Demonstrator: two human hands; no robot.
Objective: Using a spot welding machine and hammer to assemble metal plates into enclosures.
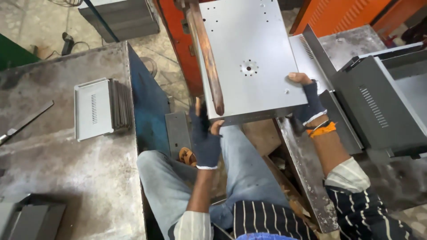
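Head view: the grey metal panel (253, 58) is the landmark here. It lies flat under the copper welding arm (207, 53), whose tip comes down near the panel's front edge. The left hand (205, 138), in a dark fingerless glove, grips that front edge from below, fingers clamped on the folded lip just beside the arm's tip. The right hand (309, 100), gloved the same way, holds the panel's right edge, thumb on top and fingers curled under.

As a judgement, the work is midway: the panel is positioned at the arm, while a stack of vented plates (100, 109) waits well to the left of the panel on the worn steel table (66, 178). Right of the panel stand dark grey housings (382, 106) with vent slots, apparently further along. Whether this panel already carries weld marks I cannot tell.

No packages, labels or signs show around the panel; behind it stands only the plain orange machine body (178, 40).
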